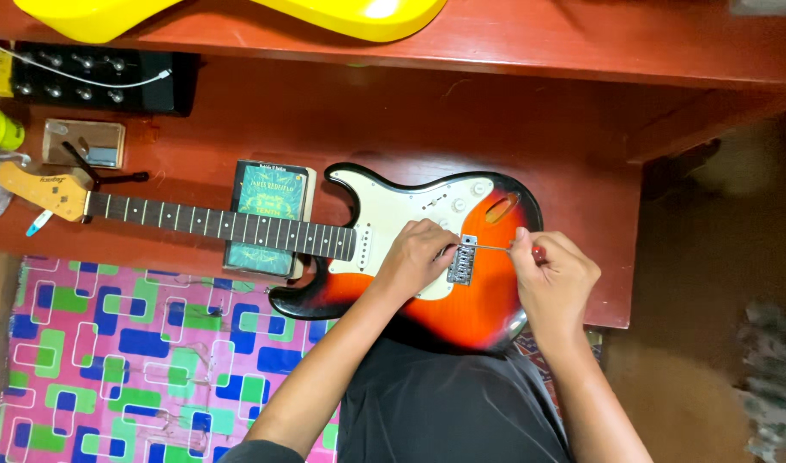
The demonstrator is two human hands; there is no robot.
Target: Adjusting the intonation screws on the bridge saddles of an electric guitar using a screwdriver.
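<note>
Two hands at work on a guitar, sunburst body, white pickguard, lying flat on a red-brown table with its neck pointing left. Lower edge of body overhangs the table toward the person's lap.

Left hand: fingers curled, resting on the pickguard, fingertips pressed against the left side of the metal bridge. Part of the bridge and pickups is covered by this hand.

Right hand: thumb and forefinger pinched on a thin metal rod whose other end meets the top of the bridge. Something small and red shows at the fingers; cannot tell what.

Surroundings:
- Green book under the neck, near the body joint, propping it.
- Headstock at far left; a small black tool just beside it.
- Small wooden box above the headstock.
- Black pedal unit with knobs at rear left; white cable across it.
- Yellow guitar body on the upper ledge, well apart.
- Patterned pink, green and blue mat on the floor, lower left.

Dark cloth of the lap hides the body's lowest edge.
</note>
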